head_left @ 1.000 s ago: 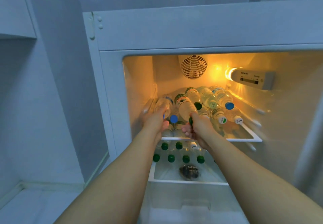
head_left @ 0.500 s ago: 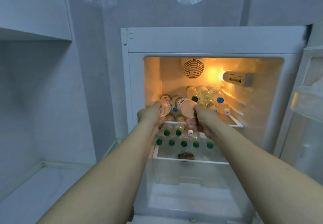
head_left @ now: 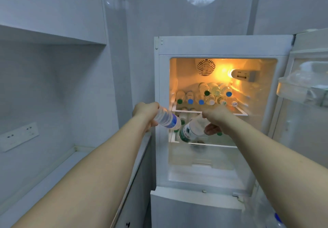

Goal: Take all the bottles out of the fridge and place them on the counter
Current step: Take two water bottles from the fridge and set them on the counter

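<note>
Left hand (head_left: 147, 111) clamped round the cap end of a blue-labelled water bottle (head_left: 166, 118), held just outside the left edge of the open fridge (head_left: 221, 47), bottle tilted with its base toward the fridge opening. Right hand (head_left: 215, 116) wrapped round the neck end of a green-labelled water bottle (head_left: 190, 130), held in front of the fridge's lower shelf, base slanting down and left, its cap hidden by the fingers. The two held bottles close together, whether touching cannot be told.

Inside the fridge, on the upper glass shelf (head_left: 237, 111), a pile of bottles lying on their sides (head_left: 207, 95), caps facing outward: a green cap at the left, blue caps beside it, more bottles stacked on the right with green, blue and white caps. Below that shelf, partly hidden behind the hands, more bottles standing upright (head_left: 182, 116), only a few green caps showing. Round fan grille (head_left: 205, 67) on the fridge's back wall, glowing lamp unit (head_left: 244, 75) to its right. Fridge door (head_left: 305, 89) swung open on the right, with a clear door bin.

Left of the fridge, a pale counter (head_left: 58, 172) running along the wall, bare where visible, with a wall socket panel (head_left: 19, 136) above it and a cupboard (head_left: 49, 9) higher up.
</note>
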`<state>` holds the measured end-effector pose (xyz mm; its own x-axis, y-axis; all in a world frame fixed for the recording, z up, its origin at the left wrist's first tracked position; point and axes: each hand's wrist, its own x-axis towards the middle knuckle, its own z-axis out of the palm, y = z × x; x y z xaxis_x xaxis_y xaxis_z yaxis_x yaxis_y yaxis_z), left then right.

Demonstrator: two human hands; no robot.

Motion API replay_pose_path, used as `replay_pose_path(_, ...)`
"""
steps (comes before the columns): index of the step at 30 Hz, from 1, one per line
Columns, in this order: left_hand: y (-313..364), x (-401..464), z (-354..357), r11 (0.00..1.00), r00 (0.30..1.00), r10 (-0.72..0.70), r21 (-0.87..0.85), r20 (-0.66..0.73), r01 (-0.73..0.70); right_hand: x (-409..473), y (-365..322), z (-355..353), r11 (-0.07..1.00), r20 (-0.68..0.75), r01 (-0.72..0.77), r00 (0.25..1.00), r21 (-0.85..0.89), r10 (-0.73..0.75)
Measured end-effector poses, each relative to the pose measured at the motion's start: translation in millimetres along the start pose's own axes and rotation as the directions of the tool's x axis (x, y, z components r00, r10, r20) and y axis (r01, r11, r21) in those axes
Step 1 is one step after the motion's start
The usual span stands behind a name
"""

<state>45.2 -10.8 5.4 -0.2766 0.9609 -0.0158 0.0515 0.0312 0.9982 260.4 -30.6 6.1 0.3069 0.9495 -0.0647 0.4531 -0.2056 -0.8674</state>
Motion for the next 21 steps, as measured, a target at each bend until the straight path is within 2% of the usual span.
replay_pose_path(4, -5, -20, -36, 0.970, 0.997, 0.063, 0.239, -0.038, -0.052, -37, -13, 19, 0.950, 0.032, 0.091, 0.996, -0.299, -0.085)
replay_pose_path(7, -12, -24, -58, 0.886, 0.991, 0.132, 0.452, -0.022, -0.108, -54, -19, 42, 0.867, 0.120, 0.178, 0.983, -0.465, -0.138)
replay_pose_path(9, -18, -30, -68, 0.766, 0.986, 0.165, 0.628, 0.014, -0.137, -56, -17, 57, 0.844, 0.180, 0.220, 0.972, -0.489, -0.149)
replay_pose_path(11, -29, -36, -75, 0.599, 0.977, 0.198, 0.780, 0.076, -0.182, -56, -15, 70, 0.823, 0.215, 0.261, 0.961, -0.505, -0.173)
replay_pose_path(12, -40, -42, -80, 0.526, 0.977, 0.189, 0.831, 0.094, -0.182, -57, -14, 78, 0.800, 0.244, 0.293, 0.951, -0.524, -0.189)
replay_pose_path(14, -66, -51, -89, 0.444, 0.981, 0.159, 0.880, 0.108, -0.168, -62, -11, 94, 0.760, 0.293, 0.359, 0.928, -0.541, -0.229)
replay_pose_path(17, -119, -60, -114, 0.444, 0.998, 0.059, 0.895, 0.011, -0.036, -65, 7, 129, 0.731, 0.389, 0.450, 0.881, -0.513, -0.269)
replay_pose_path(21, -160, -71, -140, 0.477, 0.996, -0.008, 0.875, -0.090, 0.083, -64, 41, 165, 0.756, 0.446, 0.461, 0.859, -0.464, -0.251)
